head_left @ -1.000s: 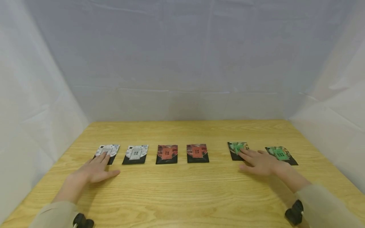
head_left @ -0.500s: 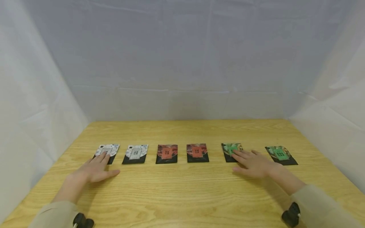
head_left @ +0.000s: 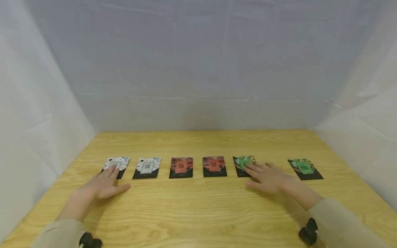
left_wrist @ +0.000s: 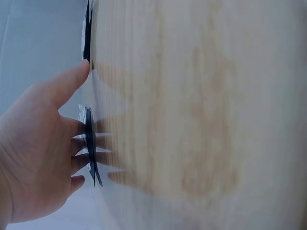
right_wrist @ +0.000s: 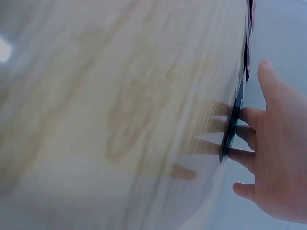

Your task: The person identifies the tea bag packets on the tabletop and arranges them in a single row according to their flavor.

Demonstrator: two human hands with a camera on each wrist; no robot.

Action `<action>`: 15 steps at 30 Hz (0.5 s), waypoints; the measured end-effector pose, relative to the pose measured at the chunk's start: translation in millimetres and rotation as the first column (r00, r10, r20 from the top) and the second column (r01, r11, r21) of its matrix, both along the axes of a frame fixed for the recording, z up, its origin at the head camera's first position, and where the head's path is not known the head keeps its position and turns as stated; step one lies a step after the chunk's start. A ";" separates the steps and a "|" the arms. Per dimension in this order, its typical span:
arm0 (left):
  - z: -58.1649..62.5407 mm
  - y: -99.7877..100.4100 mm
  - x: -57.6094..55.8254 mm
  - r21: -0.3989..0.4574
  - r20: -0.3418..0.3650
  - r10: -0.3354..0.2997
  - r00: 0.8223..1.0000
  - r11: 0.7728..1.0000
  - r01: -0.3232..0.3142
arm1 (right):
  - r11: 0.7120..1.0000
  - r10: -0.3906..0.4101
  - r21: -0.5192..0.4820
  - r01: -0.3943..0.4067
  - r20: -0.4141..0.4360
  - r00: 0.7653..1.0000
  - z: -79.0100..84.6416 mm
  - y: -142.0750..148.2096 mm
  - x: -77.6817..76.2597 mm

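Note:
Flat packets lie in one row across the table. At the left end, my left hand (head_left: 103, 184) rests its straight fingers on a white-and-black packet (head_left: 123, 162); the left wrist view shows the fingertips against that packet's edge (left_wrist: 89, 139). My right hand (head_left: 268, 179) has its fingers spread over a green-and-black packet (head_left: 240, 168), touching it from the right. Its thumb points toward the row's middle. In the right wrist view the fingertips meet the dark packet (right_wrist: 232, 122). Part of each touched packet is hidden under fingers.
Between the hands lie a second white packet (head_left: 147, 168) and two red ones, the left red packet (head_left: 181, 167) and the right red packet (head_left: 214, 166). Another green packet (head_left: 305, 168) lies at the far right. White sheeting (head_left: 198, 69) surrounds the wooden table (head_left: 186, 213).
My right hand has slid left, and the green packet under its fingers has moved left with it, closer to the right red packet. The left hand has stayed in place.

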State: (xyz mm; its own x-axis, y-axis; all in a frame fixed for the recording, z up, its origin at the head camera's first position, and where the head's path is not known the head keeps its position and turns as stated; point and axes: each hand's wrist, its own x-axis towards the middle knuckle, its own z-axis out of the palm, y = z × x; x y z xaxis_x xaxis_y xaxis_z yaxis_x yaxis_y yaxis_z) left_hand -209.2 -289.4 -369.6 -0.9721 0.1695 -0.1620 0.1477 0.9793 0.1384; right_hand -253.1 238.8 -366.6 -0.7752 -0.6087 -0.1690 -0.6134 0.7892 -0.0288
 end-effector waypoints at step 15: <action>-0.6 0.2 0.4 -0.008 -0.005 0.004 1.000 1.000 -0.004 | 1.000 0.021 0.013 -0.021 -0.008 1.000 -3.6 -6.6 -3.7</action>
